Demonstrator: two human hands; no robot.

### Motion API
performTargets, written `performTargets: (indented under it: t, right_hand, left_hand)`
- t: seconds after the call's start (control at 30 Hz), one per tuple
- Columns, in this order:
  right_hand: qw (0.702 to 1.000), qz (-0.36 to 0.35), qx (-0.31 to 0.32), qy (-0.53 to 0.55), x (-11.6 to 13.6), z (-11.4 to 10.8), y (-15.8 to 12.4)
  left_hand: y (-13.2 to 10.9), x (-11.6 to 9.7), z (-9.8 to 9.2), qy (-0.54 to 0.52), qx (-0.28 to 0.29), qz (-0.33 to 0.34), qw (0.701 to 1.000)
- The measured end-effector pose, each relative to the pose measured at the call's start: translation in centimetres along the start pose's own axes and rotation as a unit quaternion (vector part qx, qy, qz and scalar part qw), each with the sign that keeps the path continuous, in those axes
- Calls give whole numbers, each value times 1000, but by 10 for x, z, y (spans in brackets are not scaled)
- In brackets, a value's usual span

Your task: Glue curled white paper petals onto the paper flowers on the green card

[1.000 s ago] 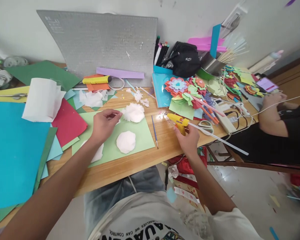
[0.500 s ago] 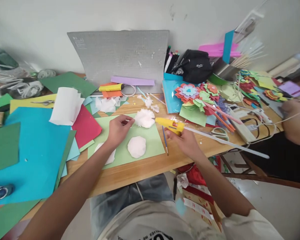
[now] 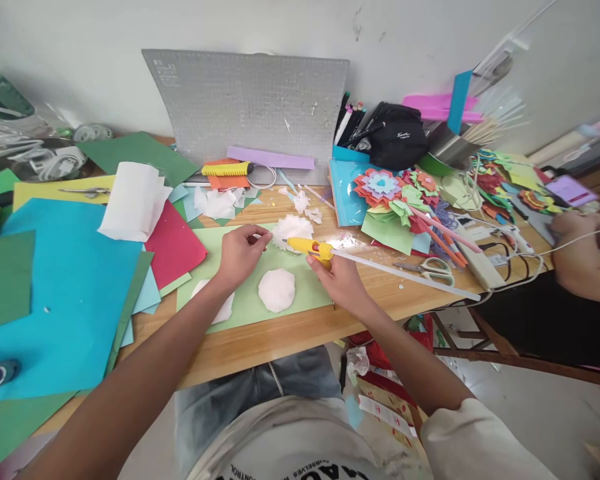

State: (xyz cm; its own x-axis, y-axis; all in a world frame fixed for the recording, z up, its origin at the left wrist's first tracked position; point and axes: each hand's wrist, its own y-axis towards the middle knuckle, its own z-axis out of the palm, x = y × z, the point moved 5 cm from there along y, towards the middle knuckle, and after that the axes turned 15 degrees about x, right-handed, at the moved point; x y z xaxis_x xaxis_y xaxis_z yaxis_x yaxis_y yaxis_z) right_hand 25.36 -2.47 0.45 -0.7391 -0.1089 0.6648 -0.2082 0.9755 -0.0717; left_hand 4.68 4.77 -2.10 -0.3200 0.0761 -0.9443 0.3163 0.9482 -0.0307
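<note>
My right hand (image 3: 344, 277) grips a yellow glue gun (image 3: 310, 248), from whose back a long translucent glue stick (image 3: 405, 272) sticks out to the right. The gun's nozzle points left, in front of a ruffled white paper piece (image 3: 293, 227). My left hand (image 3: 241, 253) is closed, thumb and fingertips pinched together just left of that ruffled piece; what they hold, if anything, is too small to make out. Below lies a stack of round white paper (image 3: 277, 291) on a light green sheet (image 3: 245, 310). Another white paper piece (image 3: 225, 309) is partly hidden under my left forearm.
A white paper roll (image 3: 133, 200), a red sheet (image 3: 177, 240) and blue paper (image 3: 75, 287) cover the left. Scissors (image 3: 433, 270), paper flowers (image 3: 380, 187) and a power strip (image 3: 485, 260) lie right. A grey cutting mat (image 3: 250, 107) leans behind. Another person's arm (image 3: 580, 257) rests far right.
My right hand has brought the glue gun leftward, its nozzle now in front of the ruffled white paper and nearer my left fingers. My left hand stays pinched in about the same place.
</note>
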Motion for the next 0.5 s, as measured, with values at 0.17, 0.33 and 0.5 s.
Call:
performTargets:
  t: [0.17,0.33,0.5]
  right_hand:
    - [999,14,0,-43,-3,4,2]
    - [998,6,-18,-63,-3,2,2]
    - [998,20,-13,-66,-3,1,2]
  left_hand:
    - [0,-1,-1,11,-3,-2,1000]
    - [-1,-3,0,24,-1,-3,1000]
    - [-2,-9,3,7,29,22,999]
